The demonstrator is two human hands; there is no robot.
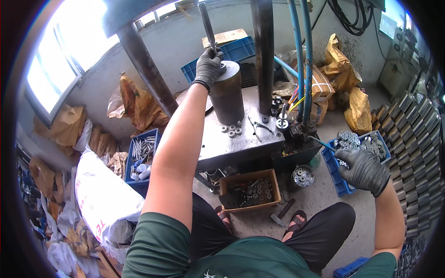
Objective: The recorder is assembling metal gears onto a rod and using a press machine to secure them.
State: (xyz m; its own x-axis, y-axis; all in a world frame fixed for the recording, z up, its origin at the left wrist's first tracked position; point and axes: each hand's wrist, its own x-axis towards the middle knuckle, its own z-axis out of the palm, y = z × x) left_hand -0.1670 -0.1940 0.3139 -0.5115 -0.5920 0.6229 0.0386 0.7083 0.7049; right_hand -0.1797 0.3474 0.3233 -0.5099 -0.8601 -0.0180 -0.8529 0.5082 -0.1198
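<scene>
My left hand [208, 69], in a dark grey work glove, is closed round the lower end of a metal rod [207, 25]. The rod stands nearly upright over the top of a thick steel cylinder [228, 99] on the press table [215, 150]. My right hand [365, 170], gloved alike, is closed at the blue-gripped end of a thin lever [320, 142] coming from the unit right of the table. Small metal rings [231, 134] and pliers [259, 127] lie on the table, near a small round part with an upright stem [282, 121].
Steel posts [263, 55] and blue hoses [300, 60] rise beside the table. Below are a cardboard box of parts [250, 204], a bucket of rings [302, 177] and a hammer [282, 213]. Blue bins [344, 185] stand right and left; stacked metal bars [412, 139] line the right.
</scene>
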